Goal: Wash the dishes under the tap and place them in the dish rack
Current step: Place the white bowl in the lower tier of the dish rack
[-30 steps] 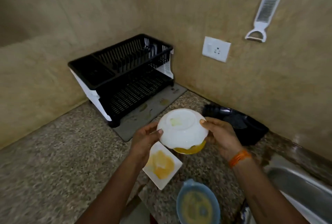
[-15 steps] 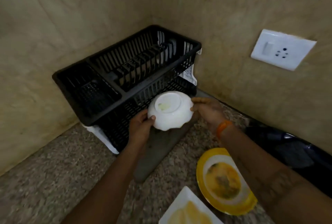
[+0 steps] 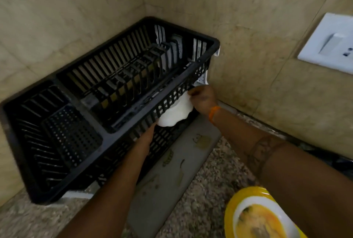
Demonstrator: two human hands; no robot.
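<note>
The white bowl (image 3: 175, 112) is gripped, upturned, between left hand (image 3: 147, 138) and right hand (image 3: 203, 99), under the dish rack (image 3: 107, 102) upper tier.

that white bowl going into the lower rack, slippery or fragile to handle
The white bowl looks rigid and glossy, probably slick if wet. Both hands hold its wavy rim: left hand, right hand. Likely chips if knocked against the rack.

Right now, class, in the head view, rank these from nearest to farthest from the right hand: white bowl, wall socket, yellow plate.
1. White bowl: held by the right hand, under the rack's top tier.
2. Yellow plate: on the counter, bottom right.
3. Wall socket: on the wall, far right.
</note>
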